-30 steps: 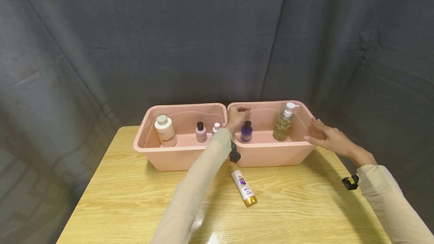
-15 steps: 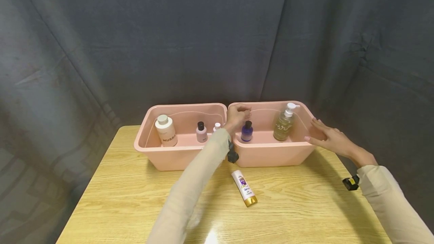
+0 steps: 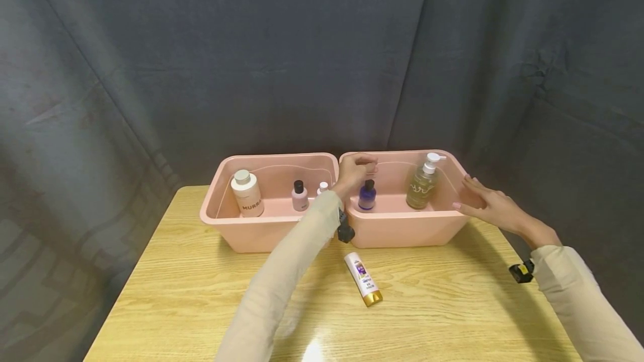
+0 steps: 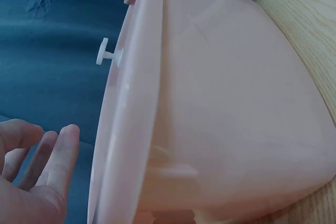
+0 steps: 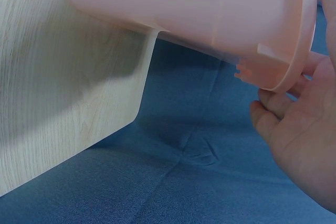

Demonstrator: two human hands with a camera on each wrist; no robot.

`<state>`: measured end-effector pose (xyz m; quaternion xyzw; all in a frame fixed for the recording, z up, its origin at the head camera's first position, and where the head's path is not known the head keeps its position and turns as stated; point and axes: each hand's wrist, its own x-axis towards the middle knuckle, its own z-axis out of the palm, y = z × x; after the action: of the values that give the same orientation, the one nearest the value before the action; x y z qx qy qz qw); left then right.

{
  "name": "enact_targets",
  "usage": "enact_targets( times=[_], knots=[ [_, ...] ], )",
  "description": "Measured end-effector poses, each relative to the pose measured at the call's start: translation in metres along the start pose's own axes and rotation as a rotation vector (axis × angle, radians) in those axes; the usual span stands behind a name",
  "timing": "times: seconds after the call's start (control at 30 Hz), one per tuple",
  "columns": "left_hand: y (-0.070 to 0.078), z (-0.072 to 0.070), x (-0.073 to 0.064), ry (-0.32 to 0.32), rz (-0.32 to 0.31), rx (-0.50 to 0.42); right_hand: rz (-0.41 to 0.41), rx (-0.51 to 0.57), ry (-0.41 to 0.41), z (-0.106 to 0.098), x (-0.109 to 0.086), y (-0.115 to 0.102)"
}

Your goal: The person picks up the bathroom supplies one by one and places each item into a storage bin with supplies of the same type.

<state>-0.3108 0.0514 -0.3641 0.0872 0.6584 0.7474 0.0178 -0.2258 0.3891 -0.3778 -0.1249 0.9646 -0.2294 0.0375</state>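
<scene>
My left hand (image 3: 354,172) is raised over the left end of the right pink bin (image 3: 402,230). Its fingers are loosely bent, with nothing between them, and lie beside the bin's rim in the left wrist view. Just below it in the head view stands a small blue bottle (image 3: 367,197) with a black cap. At the bin's other end, my right hand (image 3: 495,208) rests against the rim, thumb and fingers spread; the right wrist view shows its fingertips partly behind the rim. A clear pump bottle (image 3: 420,189) with a white pump stands inside, near this hand.
The left pink bin (image 3: 251,238) adjoins the right one. It holds a large white bottle (image 3: 247,194), a pale black-capped bottle (image 3: 299,199) and a white-capped bottle (image 3: 323,187) partly hidden by my sleeve. A white tube (image 3: 362,279) with a gold cap lies on the wooden table (image 3: 171,295).
My left hand has shifted very slightly right, and my left forearm now hides more of the white-capped bottle. My right hand keeps its place on the rim; the bottles and tube stay put.
</scene>
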Motion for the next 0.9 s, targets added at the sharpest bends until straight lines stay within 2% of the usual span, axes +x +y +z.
enact_targets(
  times=[0.3,0.53,0.7,0.9],
  knots=[
    [0.001,0.001,-0.002,-0.05,0.004,-0.004,0.0,0.004,0.0,0.0,0.001,0.0],
    [0.005,0.003,-0.005,-0.059,0.015,-0.019,-0.005,-0.004,0.003,0.0,0.001,0.0],
    [0.008,0.003,-0.008,-0.064,0.025,-0.01,-0.009,-0.009,0.005,-0.001,0.001,0.001],
    [0.011,0.004,-0.013,-0.099,0.034,0.017,-0.001,-0.011,0.001,-0.001,0.0,0.001]
  ],
)
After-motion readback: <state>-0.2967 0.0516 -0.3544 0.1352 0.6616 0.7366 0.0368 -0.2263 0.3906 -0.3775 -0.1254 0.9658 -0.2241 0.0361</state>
